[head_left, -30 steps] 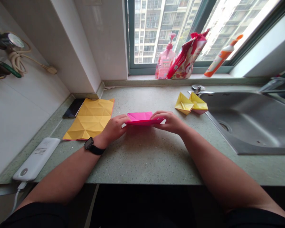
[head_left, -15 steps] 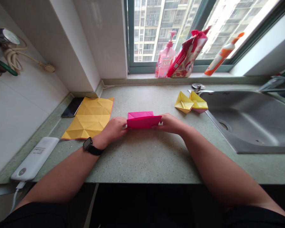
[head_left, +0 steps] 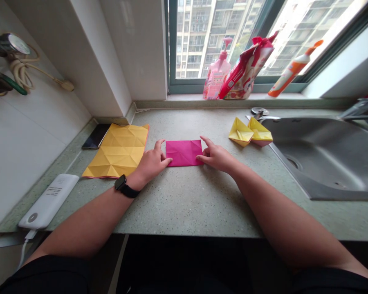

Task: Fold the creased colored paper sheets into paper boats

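My left fingertips (head_left: 168, 161) curl loosely against the left edge of a magenta paper sheet (head_left: 184, 153), with the thumb (head_left: 159, 143) lifted apart from them. My right index finger (head_left: 204, 141) stretches toward the far side, spread from the other right fingers (head_left: 201, 159), which sit at the sheet's right edge; I cannot tell whether they touch it. Neither hand pinches anything. The faintly creased sheet lies flat on a speckled green stone counter (head_left: 196, 208), between my left hand (head_left: 151, 162) and right hand (head_left: 217, 158). For handling this well, I judge that light, even fingertip contact on both edges would keep it square without dragging it. A black watch (head_left: 124, 186) circles my left wrist. To the left lie a creased yellow paper sheet (head_left: 116, 151), a black phone (head_left: 95, 136) and a white power bank (head_left: 48, 201). To the right, two yellow paper boats (head_left: 239, 132) sit beside a steel sink (head_left: 319, 159). Along the far window sill (head_left: 184, 97) stand a pink pump bottle (head_left: 217, 71), a red bag (head_left: 247, 67) and an orange-capped bottle (head_left: 290, 71).
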A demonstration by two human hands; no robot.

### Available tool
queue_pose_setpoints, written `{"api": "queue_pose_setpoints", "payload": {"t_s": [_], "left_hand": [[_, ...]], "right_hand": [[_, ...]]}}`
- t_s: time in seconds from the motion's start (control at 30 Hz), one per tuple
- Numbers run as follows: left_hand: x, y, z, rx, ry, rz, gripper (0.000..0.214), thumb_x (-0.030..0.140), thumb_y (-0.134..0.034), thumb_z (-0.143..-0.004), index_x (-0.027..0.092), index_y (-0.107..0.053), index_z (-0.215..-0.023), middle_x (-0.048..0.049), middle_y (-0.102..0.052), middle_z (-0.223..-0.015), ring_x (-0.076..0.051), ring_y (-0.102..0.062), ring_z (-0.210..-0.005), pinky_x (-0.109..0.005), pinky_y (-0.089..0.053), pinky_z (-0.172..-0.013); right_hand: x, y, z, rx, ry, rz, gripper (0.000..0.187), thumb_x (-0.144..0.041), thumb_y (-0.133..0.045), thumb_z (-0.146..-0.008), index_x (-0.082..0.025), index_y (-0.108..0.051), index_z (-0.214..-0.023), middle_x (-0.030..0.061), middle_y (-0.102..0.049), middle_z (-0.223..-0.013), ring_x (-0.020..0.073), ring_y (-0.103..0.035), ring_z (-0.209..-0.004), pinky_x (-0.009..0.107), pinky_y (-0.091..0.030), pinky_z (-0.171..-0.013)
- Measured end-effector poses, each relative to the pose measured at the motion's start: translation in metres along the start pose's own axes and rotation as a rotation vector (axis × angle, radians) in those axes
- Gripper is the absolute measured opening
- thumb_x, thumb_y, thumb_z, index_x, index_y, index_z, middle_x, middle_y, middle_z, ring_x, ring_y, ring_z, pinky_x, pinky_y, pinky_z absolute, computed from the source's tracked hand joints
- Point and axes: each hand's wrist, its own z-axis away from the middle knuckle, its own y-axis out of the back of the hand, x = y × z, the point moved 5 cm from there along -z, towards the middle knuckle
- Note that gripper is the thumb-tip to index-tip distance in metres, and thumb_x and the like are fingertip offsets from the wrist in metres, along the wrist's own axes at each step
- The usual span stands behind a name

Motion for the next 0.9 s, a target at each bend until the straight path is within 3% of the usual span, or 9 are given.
{"api": "queue_pose_setpoints", "payload": {"t_s": [0.17, 0.33, 0.5, 0.7, 0.8, 0.9], "left_hand": [[0.006, 0.0, -0.002, -0.017, 0.005, -0.152, 0.066, 0.026, -0.075, -0.101, 0.017, -0.046, -0.16, 0.0002, -0.08, -0.087, -0.021, -0.075, -0.08, -0.035, -0.054, -0.082], [0.013, -0.002, -0.003, -0.083, 0.0, -0.316, 0.049, 0.031, -0.071, -0.105, 0.021, -0.062, -0.152, -0.006, -0.082, -0.101, -0.025, -0.076, -0.094, -0.039, -0.053, -0.093], [0.014, -0.009, 0.0, -0.13, -0.096, -0.296, 0.028, 0.029, -0.062, -0.109, 0.025, -0.079, -0.13, -0.0073, -0.083, -0.118, -0.027, -0.074, -0.106, -0.043, -0.052, -0.097], [0.012, -0.013, 0.0, -0.099, -0.18, -0.346, 0.028, 0.029, -0.06, -0.109, 0.022, -0.082, -0.124, -0.0115, -0.077, -0.114, -0.027, -0.069, -0.106, -0.046, -0.054, -0.099], [0.014, -0.018, -0.001, -0.108, -0.291, -0.327, 0.031, 0.025, -0.056, -0.11, 0.021, -0.081, -0.127, -0.0143, -0.072, -0.134, -0.029, -0.065, -0.125, -0.049, -0.053, -0.112], [0.012, -0.026, -0.001, -0.171, -0.364, -0.292, 0.038, 0.017, -0.053, -0.109, 0.023, -0.076, -0.137, -0.0119, -0.065, -0.154, -0.03, -0.056, -0.147, -0.055, -0.044, -0.128]], "right_hand": [[-0.006, -0.001, 0.002, 0.006, -0.033, 0.052, 0.094, -0.029, -0.071, -0.098, -0.021, -0.024, -0.179, -0.0002, -0.081, -0.083, 0.0219, -0.073, -0.074, 0.033, -0.054, -0.073], [-0.014, 0.001, 0.003, -0.003, -0.012, 0.111, 0.075, -0.027, -0.069, -0.097, -0.022, -0.049, -0.169, 0.002, -0.081, -0.085, 0.023, -0.073, -0.079, 0.035, -0.052, -0.077], [-0.017, 0.0, 0.002, -0.014, 0.075, 0.234, 0.044, -0.029, -0.06, -0.103, -0.026, -0.076, -0.145, 0.0071, -0.084, -0.093, 0.0234, -0.074, -0.081, 0.035, -0.052, -0.078], [-0.018, -0.002, 0.003, -0.003, 0.093, 0.334, 0.032, -0.035, -0.064, -0.105, -0.029, -0.084, -0.13, 0.0086, -0.084, -0.102, 0.0249, -0.076, -0.089, 0.037, -0.056, -0.082], [-0.017, -0.001, 0.004, 0.057, 0.122, 0.376, 0.027, -0.039, -0.071, -0.102, -0.032, -0.086, -0.124, 0.0094, -0.081, -0.114, 0.0269, -0.075, -0.097, 0.04, -0.059, -0.087], [-0.02, -0.003, 0.004, 0.104, 0.221, 0.389, 0.025, -0.037, -0.073, -0.102, -0.031, -0.086, -0.122, 0.0119, -0.077, -0.13, 0.0319, -0.072, -0.116, 0.048, -0.059, -0.103]]}}
